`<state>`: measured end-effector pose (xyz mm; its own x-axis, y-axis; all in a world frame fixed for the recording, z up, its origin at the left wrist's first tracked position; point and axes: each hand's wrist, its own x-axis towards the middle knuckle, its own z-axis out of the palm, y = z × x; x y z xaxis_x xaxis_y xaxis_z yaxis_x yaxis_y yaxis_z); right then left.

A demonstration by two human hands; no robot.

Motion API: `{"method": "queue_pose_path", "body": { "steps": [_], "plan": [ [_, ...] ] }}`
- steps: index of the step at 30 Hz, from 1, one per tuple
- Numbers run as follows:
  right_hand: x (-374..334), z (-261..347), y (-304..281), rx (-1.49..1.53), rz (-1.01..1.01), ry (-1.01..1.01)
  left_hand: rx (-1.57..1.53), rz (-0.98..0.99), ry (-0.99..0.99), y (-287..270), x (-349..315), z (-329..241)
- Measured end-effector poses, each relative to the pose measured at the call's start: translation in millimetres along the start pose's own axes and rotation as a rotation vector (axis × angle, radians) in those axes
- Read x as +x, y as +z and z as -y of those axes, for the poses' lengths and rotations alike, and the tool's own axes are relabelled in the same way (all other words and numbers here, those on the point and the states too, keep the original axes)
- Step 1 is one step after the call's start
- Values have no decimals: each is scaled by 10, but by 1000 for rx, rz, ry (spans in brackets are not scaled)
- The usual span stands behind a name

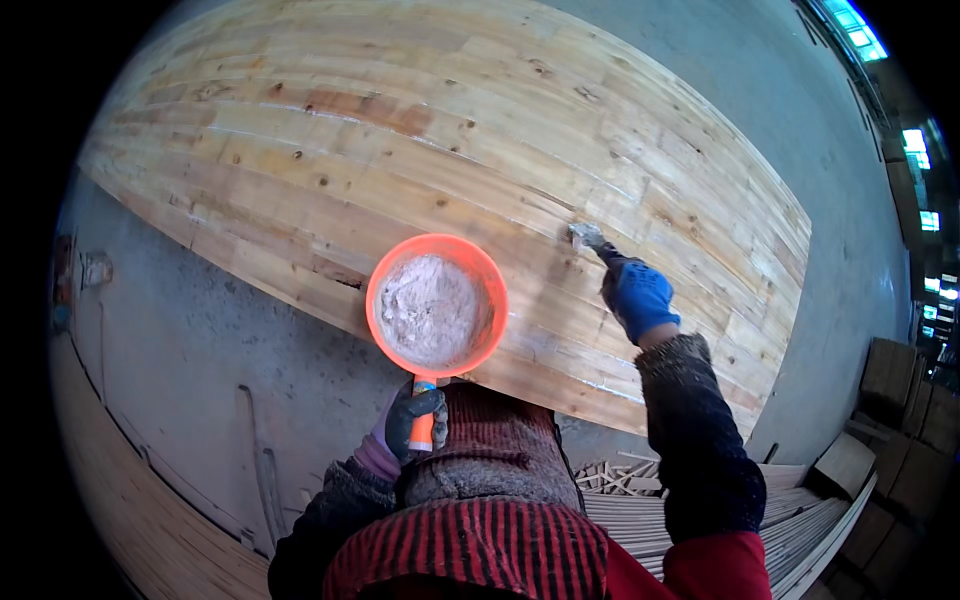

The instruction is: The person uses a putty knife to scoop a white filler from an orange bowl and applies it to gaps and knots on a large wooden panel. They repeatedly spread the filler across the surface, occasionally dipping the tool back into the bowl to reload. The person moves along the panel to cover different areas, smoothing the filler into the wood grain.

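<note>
My left hand (415, 420), in a dark glove, is closed round the handle of an orange plastic scoop (496, 345) near my body. A pale, pinkish-white paste (428, 308) fills much of its bowl, which overlaps the near edge of the wood panel (400, 170). Out to the right, my right hand (640, 297) in a blue glove grips a putty knife (585, 236) by its dark handle. The knife's blade, smeared with whitish paste, is at the panel's surface. Whitish streaks run along several seams between the boards, and dark knots dot the wood.
Grey concrete floor (200, 310) surrounds the panel. Long wooden strips (640, 510) and short offcuts lie by my right side. Stacked boards (890, 380) stand at the far right. More long boards (130, 490) run along the lower left, near a thin bent strip (262, 460).
</note>
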<state>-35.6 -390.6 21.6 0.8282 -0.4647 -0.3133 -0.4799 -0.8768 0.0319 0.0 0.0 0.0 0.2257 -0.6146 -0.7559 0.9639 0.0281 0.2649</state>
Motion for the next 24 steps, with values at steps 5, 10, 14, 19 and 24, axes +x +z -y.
{"method": "queue_pose_path", "body": {
  "steps": [5, 10, 14, 19, 24],
  "plan": [
    [-176, 85, 429, -11, 161, -2, -11, 7, -20, -130, -146, -96],
    [20, 259, 161, -18, 83, 115, 10, 20, -43, -5, -60, -110],
    [-150, 227, 359, -113, 289, 9, -23, 22, -21, -33, -151, -54],
    [164, -128, -381, -231, 271, -119, -50, 18, -12, -40, -78, -14],
    [359, 85, -73, -153, 194, -204, -40, 30, 20, 28, -78, -57]
  ]
}}
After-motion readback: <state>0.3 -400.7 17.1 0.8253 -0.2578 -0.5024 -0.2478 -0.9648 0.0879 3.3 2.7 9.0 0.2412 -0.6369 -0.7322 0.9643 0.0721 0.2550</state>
